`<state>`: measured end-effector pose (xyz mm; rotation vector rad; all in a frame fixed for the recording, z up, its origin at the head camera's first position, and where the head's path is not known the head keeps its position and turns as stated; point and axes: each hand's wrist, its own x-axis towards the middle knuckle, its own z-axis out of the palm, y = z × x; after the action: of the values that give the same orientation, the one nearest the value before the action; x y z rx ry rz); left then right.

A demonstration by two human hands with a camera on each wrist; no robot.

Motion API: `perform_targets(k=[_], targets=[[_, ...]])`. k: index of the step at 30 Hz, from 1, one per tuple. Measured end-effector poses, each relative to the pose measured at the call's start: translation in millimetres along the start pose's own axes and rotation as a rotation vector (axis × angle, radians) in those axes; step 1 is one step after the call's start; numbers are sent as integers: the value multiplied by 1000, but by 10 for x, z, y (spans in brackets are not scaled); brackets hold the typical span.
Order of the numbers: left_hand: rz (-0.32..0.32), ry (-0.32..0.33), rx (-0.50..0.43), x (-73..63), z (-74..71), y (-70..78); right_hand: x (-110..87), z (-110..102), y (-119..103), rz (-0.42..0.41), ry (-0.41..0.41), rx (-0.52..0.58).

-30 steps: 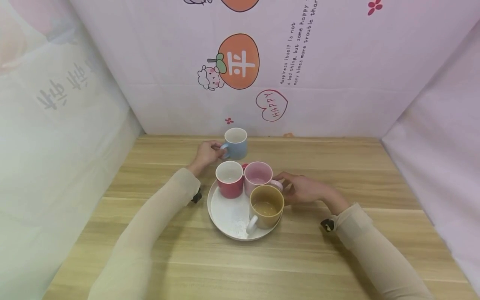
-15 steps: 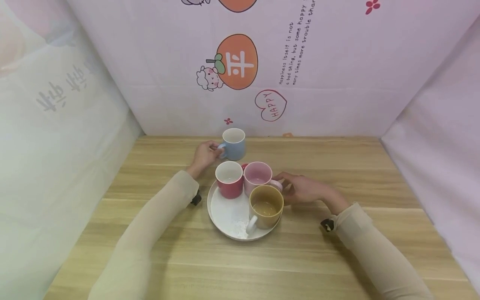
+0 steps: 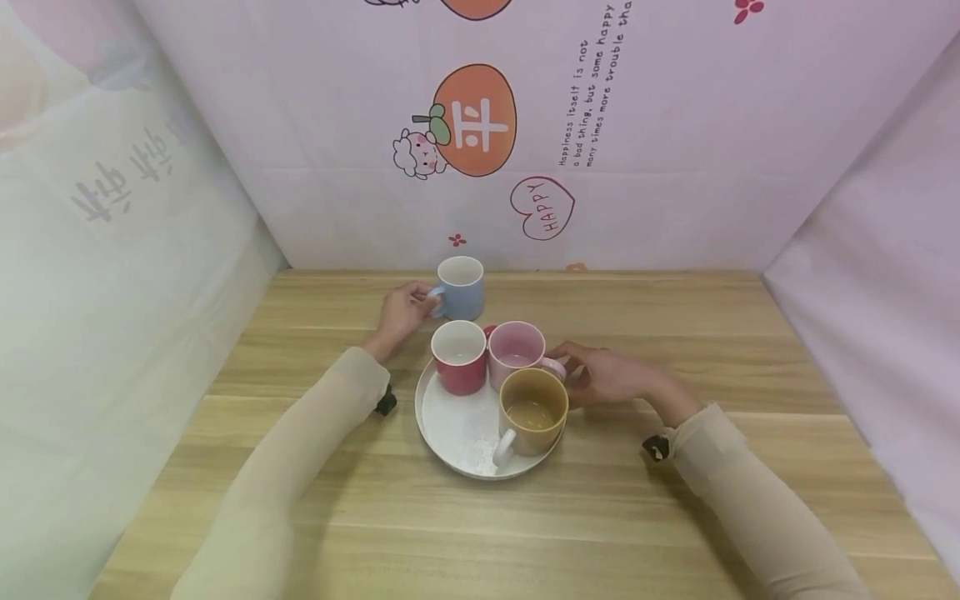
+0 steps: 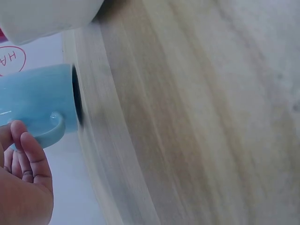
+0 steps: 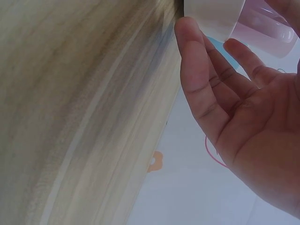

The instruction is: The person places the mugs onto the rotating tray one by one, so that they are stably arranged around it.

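At the back of the table my left hand (image 3: 402, 317) pinches the handle of a light blue mug (image 3: 462, 297). The left wrist view shows thumb and fingers on that handle, beside the blue mug (image 4: 42, 93); whether its base touches the table I cannot tell. Just in front stands a round white tray (image 3: 457, 433) bearing a red mug (image 3: 461, 375), a pink mug (image 3: 517, 340) and a tan mug (image 3: 534, 412). My right hand (image 3: 611, 377) is at the tray's right side, near the pink handle. Its fingers (image 5: 194, 70) look loosely bent against the white tray wall (image 5: 213, 16).
The wooden table (image 3: 480, 533) runs up to a printed cloth backdrop (image 3: 660, 208) close behind the blue mug. Cloth hangs on the left and right sides too. A white handle (image 3: 504, 450) on the tan mug points toward the front left.
My left hand has shifted a little to the left, taking the blue mug with it. The right hand, the tray and its mugs have stayed where they were.
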<state>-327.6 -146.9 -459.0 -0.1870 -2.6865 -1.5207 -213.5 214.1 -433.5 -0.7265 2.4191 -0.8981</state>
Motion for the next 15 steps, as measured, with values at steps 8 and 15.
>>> perform_targets(k=[8, 15], targets=[[8, 29, -38, -59, -88, 9, -5, -6, -7, -12, -5, 6], [33, 54, -68, -125, -171, 18, -12, -10, -12, -7, -7, 4]])
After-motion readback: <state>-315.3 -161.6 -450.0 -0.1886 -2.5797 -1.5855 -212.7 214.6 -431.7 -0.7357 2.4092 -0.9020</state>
